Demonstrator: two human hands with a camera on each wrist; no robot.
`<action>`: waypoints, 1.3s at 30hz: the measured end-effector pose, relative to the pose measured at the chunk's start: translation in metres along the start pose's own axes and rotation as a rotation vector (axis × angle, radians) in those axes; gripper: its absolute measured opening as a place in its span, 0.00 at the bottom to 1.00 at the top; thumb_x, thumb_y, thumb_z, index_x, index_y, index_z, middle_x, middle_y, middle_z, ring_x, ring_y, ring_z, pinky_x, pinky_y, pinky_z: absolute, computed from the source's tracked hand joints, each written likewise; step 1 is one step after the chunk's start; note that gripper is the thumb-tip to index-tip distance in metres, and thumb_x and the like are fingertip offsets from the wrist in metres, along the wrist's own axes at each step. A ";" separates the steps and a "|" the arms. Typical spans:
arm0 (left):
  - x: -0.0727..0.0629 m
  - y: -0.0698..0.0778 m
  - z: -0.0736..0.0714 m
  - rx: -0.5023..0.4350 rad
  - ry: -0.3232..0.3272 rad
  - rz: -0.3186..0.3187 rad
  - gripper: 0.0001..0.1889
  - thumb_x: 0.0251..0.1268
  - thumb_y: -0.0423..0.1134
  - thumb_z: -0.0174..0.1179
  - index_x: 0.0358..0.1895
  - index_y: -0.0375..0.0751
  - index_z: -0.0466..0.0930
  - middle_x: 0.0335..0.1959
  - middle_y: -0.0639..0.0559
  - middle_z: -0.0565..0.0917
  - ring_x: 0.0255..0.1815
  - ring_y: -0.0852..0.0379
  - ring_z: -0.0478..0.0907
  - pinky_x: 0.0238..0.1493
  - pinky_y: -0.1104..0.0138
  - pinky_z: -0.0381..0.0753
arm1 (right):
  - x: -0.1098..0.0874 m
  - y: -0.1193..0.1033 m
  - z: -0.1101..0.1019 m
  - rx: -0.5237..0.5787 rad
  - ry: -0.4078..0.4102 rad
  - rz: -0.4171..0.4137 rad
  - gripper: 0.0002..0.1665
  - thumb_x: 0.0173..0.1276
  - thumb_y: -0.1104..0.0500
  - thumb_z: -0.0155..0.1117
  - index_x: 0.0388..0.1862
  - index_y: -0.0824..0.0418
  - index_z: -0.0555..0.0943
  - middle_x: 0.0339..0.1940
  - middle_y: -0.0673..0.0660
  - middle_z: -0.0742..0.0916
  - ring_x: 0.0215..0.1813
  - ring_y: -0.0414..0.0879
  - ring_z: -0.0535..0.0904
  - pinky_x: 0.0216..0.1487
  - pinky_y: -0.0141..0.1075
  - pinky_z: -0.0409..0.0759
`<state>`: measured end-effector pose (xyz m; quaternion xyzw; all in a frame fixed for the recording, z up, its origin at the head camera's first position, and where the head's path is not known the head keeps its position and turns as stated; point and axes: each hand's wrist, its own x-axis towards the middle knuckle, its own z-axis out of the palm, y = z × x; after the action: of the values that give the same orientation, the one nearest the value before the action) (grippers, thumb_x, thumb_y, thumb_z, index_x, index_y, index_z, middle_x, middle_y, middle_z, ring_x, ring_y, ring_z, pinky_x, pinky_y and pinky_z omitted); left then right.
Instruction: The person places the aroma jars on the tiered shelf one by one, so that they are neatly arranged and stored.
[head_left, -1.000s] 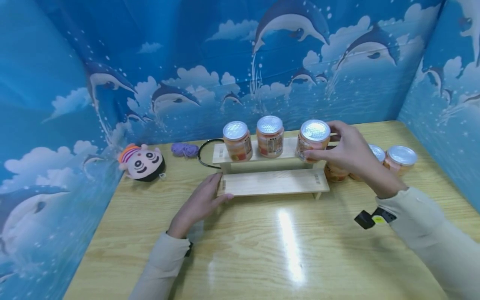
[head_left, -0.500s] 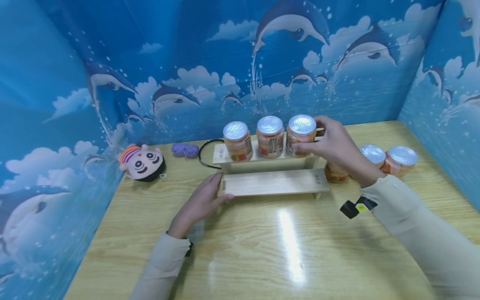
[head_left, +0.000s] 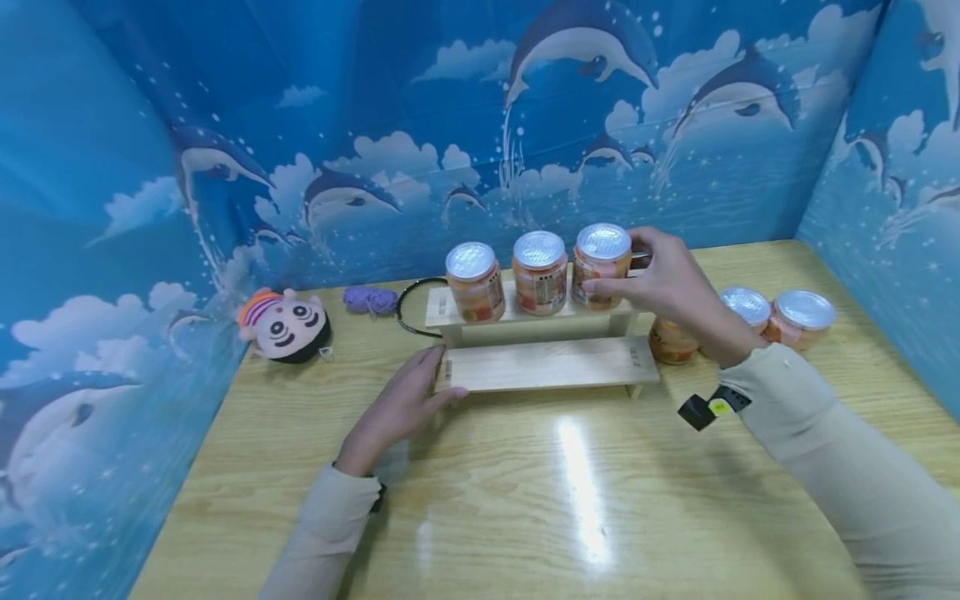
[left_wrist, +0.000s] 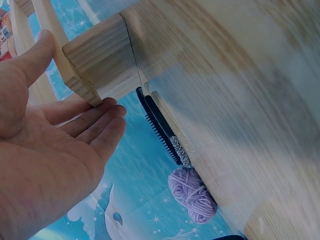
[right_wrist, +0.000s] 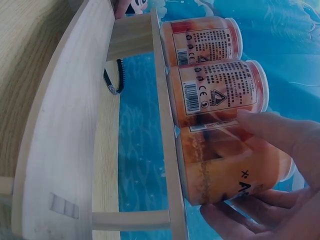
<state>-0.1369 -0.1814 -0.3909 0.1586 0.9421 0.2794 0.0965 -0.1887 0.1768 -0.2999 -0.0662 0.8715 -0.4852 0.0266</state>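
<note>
Shelf (head_left: 547,365) on shiny table (head_left: 480,500); dolphin-print backdrop (head_left: 442,108) behind

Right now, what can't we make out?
Head: leftmost table can, lid hidden behind the right hand.
Head: middle shelf can, fine print too small.
Left wrist: a shelf can, mostly cut off by left edge.
Right wrist: plush toy, cut off by top edge.

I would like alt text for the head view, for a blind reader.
A person's right hand grips a can near the right end of a wooden rack's upper shelf, beside two more cans, while the left hand holds the lower shelf's left end. Other cans stand to the rack's right; a plush toy lies far left.
</note>
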 end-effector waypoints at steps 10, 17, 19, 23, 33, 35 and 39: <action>0.001 -0.001 0.001 -0.009 -0.004 -0.015 0.46 0.71 0.56 0.61 0.81 0.34 0.49 0.79 0.34 0.57 0.78 0.38 0.57 0.77 0.46 0.59 | -0.014 0.002 -0.015 0.025 -0.012 0.014 0.52 0.59 0.45 0.79 0.75 0.64 0.66 0.70 0.66 0.74 0.69 0.63 0.72 0.63 0.59 0.78; 0.001 -0.001 0.002 -0.016 -0.001 -0.003 0.46 0.72 0.54 0.61 0.81 0.34 0.49 0.79 0.34 0.58 0.78 0.38 0.57 0.77 0.47 0.59 | -0.035 0.010 -0.036 -0.026 0.020 0.036 0.53 0.60 0.40 0.77 0.76 0.62 0.65 0.73 0.64 0.73 0.71 0.65 0.69 0.64 0.62 0.75; 0.002 -0.001 0.002 -0.015 -0.003 -0.001 0.46 0.72 0.54 0.61 0.81 0.35 0.49 0.79 0.34 0.58 0.78 0.38 0.57 0.77 0.47 0.59 | -0.040 0.013 -0.043 -0.033 0.029 0.049 0.53 0.60 0.40 0.77 0.77 0.62 0.65 0.74 0.64 0.72 0.72 0.66 0.68 0.65 0.63 0.74; 0.002 -0.001 0.001 -0.012 -0.006 -0.005 0.46 0.72 0.55 0.61 0.81 0.35 0.49 0.79 0.34 0.58 0.78 0.39 0.57 0.77 0.47 0.59 | -0.051 0.023 -0.058 -0.041 0.041 0.071 0.52 0.63 0.44 0.76 0.77 0.63 0.63 0.76 0.67 0.69 0.74 0.69 0.64 0.66 0.65 0.71; 0.002 -0.001 0.001 -0.009 -0.010 -0.021 0.46 0.71 0.55 0.61 0.81 0.35 0.48 0.79 0.34 0.57 0.78 0.39 0.57 0.77 0.47 0.59 | -0.072 0.054 -0.080 -0.116 0.155 0.092 0.51 0.65 0.49 0.76 0.79 0.65 0.61 0.76 0.73 0.65 0.74 0.77 0.59 0.64 0.73 0.65; 0.002 -0.001 0.001 -0.008 -0.012 -0.024 0.46 0.71 0.55 0.61 0.81 0.35 0.48 0.79 0.34 0.57 0.78 0.39 0.57 0.77 0.47 0.59 | -0.075 0.061 -0.083 -0.134 0.175 0.100 0.53 0.66 0.49 0.75 0.80 0.67 0.58 0.76 0.75 0.64 0.73 0.79 0.57 0.64 0.75 0.63; 0.002 0.000 0.001 -0.006 -0.014 -0.018 0.46 0.72 0.54 0.61 0.81 0.35 0.48 0.79 0.34 0.57 0.78 0.38 0.56 0.77 0.47 0.59 | -0.081 0.077 -0.090 -0.163 0.203 0.129 0.54 0.68 0.49 0.73 0.80 0.70 0.55 0.75 0.79 0.62 0.72 0.82 0.54 0.63 0.77 0.61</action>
<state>-0.1383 -0.1808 -0.3918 0.1520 0.9419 0.2803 0.1059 -0.1251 0.3039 -0.3191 0.0373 0.9087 -0.4142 -0.0361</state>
